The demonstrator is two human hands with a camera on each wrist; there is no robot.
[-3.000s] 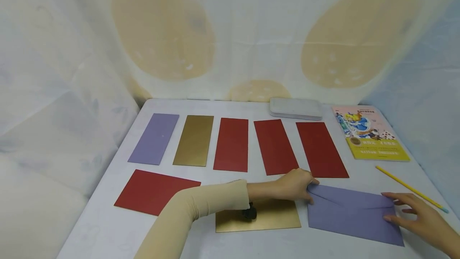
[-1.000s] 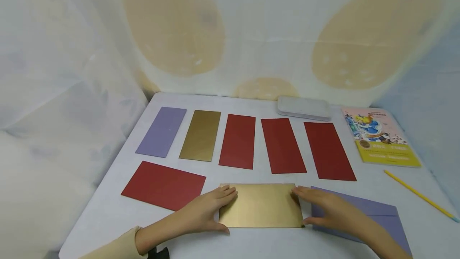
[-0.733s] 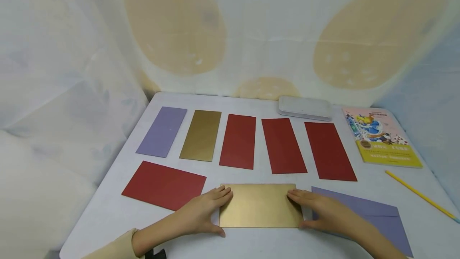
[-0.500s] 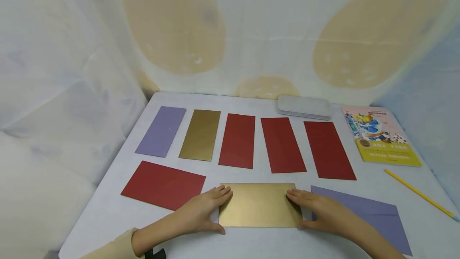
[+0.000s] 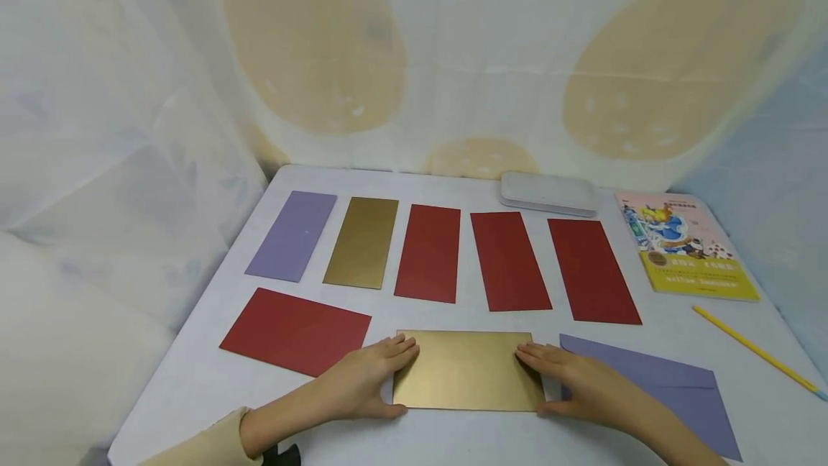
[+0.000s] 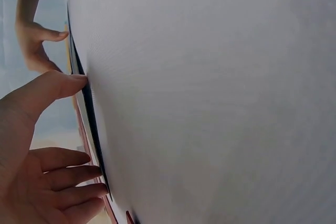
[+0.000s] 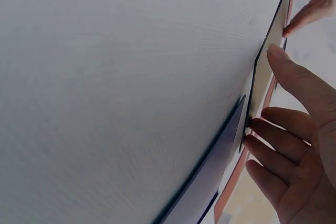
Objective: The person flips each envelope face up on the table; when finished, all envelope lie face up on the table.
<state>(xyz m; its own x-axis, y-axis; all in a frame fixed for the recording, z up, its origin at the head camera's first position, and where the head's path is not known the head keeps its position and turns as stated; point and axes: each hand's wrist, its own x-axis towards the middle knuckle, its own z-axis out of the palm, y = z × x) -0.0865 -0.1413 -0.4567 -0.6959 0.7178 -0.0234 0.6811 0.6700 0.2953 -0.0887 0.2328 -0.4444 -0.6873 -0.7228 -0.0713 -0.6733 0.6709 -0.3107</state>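
Observation:
A gold envelope (image 5: 468, 372) lies flat on the table in front of the person. My left hand (image 5: 359, 383) rests at its left end, straight fingers on the top face and thumb by the near edge. At the opposite end my right hand (image 5: 589, 387) rests in the same way. Partly under the right hand and forearm lies a purple envelope (image 5: 686, 398) with a flap line across it. The left wrist view shows the left fingertips (image 6: 97, 171) spread along the envelope's edge. In the right wrist view, the right thumb and fingers are apart at the other end.
Left of the hands lies a red envelope (image 5: 294, 329). A back row holds a purple card (image 5: 291, 236), a gold card (image 5: 361, 243) and three red ones (image 5: 427, 254). A white case (image 5: 548, 194), a book (image 5: 688, 247) and a yellow pencil (image 5: 757, 349) lie to the right.
Three seconds ago both hands held the purple envelope at right, the left arm crossing the gold one. Since then both moved left onto the gold envelope, where they have stayed nearly still.

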